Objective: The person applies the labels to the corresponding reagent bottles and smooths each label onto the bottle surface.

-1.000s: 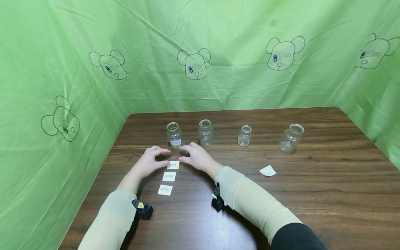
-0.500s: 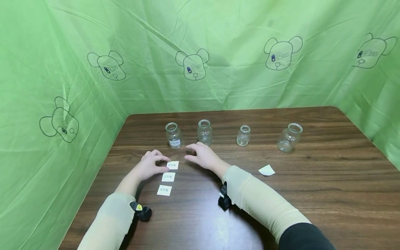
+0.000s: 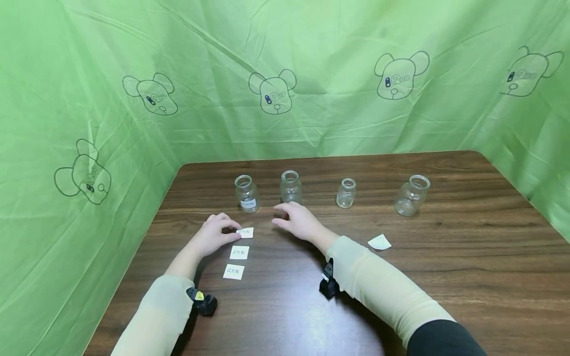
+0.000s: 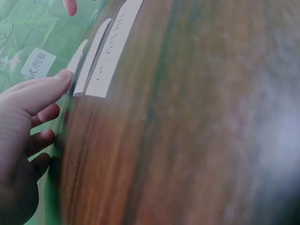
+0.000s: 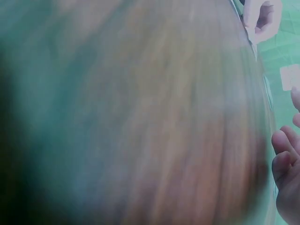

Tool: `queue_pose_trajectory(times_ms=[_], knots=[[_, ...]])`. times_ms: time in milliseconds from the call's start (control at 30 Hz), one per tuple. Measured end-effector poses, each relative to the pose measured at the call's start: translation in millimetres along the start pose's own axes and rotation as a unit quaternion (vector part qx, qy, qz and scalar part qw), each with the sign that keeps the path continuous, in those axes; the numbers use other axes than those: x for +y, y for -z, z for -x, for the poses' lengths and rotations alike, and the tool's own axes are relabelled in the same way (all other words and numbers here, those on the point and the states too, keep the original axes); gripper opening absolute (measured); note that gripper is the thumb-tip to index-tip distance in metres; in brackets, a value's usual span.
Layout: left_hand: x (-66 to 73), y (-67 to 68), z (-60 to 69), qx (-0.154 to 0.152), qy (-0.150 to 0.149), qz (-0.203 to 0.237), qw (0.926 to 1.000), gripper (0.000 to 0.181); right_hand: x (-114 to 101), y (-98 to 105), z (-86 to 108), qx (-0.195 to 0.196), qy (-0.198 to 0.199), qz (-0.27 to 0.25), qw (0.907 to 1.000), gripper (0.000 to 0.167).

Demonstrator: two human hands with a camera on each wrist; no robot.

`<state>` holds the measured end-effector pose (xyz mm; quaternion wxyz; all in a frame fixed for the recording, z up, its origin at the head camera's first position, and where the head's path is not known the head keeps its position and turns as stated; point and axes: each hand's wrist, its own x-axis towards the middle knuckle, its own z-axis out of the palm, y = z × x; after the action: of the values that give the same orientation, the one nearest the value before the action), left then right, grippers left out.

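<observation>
My left hand [image 3: 213, 238] pinches the left edge of the farthest white paper label [image 3: 246, 233] between thumb and forefinger. That label looks slightly lifted and carries printed characters. Two similar labels, a middle one [image 3: 239, 252] and a near one [image 3: 233, 272], lie in a row below it. Behind stands a glass jar [image 3: 245, 188] with a label on its front, also seen in the left wrist view. My right hand [image 3: 300, 221] holds nothing, fingers loosely bent, and partly covers the base of a second, unlabelled glass jar [image 3: 291, 187].
A small glass jar [image 3: 346, 193] and a wider glass jar [image 3: 410, 196] stand farther right on the brown wooden table [image 3: 467, 277]. A blank, curled piece of white paper [image 3: 380, 242] lies before them. Green cloth [image 3: 325, 123] walls the table's back and sides.
My left thumb and forefinger have closed on the farthest label, which has tilted up a little. My right hand has moved right, away from the labelled jar.
</observation>
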<state>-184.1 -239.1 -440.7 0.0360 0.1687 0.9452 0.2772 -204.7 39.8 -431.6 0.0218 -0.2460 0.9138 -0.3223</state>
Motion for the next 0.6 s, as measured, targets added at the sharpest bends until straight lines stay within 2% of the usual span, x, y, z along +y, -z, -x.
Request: queue_pose_trajectory(times_ms=[167, 467, 600], knots=[[4.5, 0.3, -4.9, 0.01, -0.019, 0.01, 0.9997, 0.018, 4.3, 3.0, 3.6, 0.007, -0.005, -0.006, 0.9999, 0.044], [22.5, -1.3, -13.4, 0.016, -0.013, 0.02, 0.9996, 0.021, 9.9, 6.0, 9.7, 0.017, -0.002, -0.013, 0.9998, 0.043], [31.3, -3.2, -16.1, 0.007, -0.015, 0.022, 0.9996, 0.021, 12.6, 7.6, 12.6, 0.017, -0.006, -0.01, 0.9998, 0.042]])
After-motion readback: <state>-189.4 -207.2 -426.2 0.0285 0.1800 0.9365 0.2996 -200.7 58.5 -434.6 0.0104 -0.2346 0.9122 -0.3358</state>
